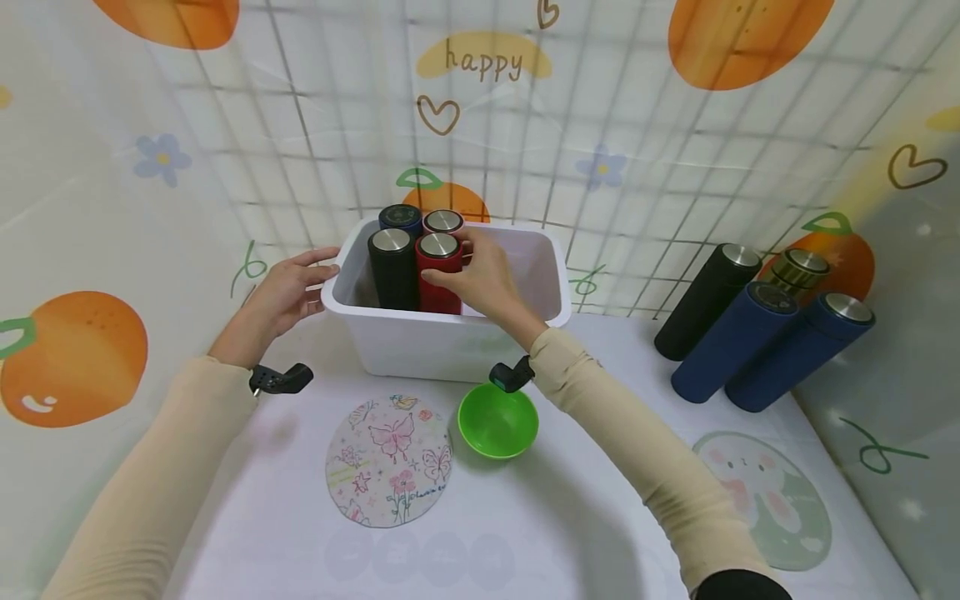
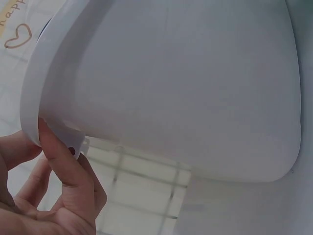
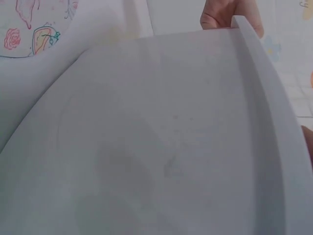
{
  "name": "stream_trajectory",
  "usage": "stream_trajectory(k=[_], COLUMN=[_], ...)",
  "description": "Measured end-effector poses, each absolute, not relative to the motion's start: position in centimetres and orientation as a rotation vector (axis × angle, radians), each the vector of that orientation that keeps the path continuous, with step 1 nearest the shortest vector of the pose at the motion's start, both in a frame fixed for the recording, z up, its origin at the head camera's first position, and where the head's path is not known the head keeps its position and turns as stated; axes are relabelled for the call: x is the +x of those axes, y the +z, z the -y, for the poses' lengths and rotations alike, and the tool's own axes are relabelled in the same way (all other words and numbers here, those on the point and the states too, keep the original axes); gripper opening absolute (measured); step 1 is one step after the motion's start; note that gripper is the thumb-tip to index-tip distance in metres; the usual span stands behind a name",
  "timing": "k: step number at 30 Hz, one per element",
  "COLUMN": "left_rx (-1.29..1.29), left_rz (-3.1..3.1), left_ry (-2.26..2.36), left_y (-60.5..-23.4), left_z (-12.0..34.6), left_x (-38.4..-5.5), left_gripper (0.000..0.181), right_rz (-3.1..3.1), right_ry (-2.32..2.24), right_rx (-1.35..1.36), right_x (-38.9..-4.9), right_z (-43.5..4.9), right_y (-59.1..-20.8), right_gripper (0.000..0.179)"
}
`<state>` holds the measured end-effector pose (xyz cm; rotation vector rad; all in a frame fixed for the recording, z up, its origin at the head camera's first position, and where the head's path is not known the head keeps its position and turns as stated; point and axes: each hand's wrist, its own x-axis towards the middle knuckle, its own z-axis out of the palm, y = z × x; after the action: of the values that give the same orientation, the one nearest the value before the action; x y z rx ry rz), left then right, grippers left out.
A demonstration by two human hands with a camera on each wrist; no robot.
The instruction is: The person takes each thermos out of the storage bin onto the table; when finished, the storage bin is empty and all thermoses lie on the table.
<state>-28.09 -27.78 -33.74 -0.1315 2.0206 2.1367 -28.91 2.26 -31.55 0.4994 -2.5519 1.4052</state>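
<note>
A white plastic bin [image 1: 427, 346] stands on the table, and several thermos bottles are upright in its left part. My right hand [image 1: 486, 271] reaches over the front rim and grips the red thermos [image 1: 437, 287] near its silver lid, thumb at the front. Left of it stands a black thermos [image 1: 393, 275]; behind are a dark blue one [image 1: 400, 218] and another with a silver lid [image 1: 443, 221], its body mostly hidden. My left hand [image 1: 288, 287] is at the bin's left end, its fingers [image 2: 66, 161] pinching the rim in the left wrist view.
In front of the bin are a green bowl [image 1: 498, 421] and a round butterfly-patterned mat [image 1: 390, 462]. Several more thermos bottles [image 1: 738, 342] lean at the right, behind a rabbit-patterned mat [image 1: 765, 500]. A wire grid [image 1: 517, 158] behind a printed curtain backs the table.
</note>
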Motion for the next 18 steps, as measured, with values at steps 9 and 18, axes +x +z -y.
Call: stream_trajectory(k=[9, 18], left_rx=[-0.132, -0.128], left_rz=[-2.005, -2.022], left_ry=[2.145, 2.139], left_y=[-33.83, -33.64], left_z=[27.52, 27.64], left_x=[-28.12, -27.95], left_gripper=[0.056, 0.055], right_rz=[2.595, 2.628], right_ry=[1.397, 1.386], right_rx=[0.433, 0.497], right_x=[-28.85, -28.66], right_z=[-2.27, -2.63], right_y=[-31.51, -31.44], right_gripper=[0.064, 0.063])
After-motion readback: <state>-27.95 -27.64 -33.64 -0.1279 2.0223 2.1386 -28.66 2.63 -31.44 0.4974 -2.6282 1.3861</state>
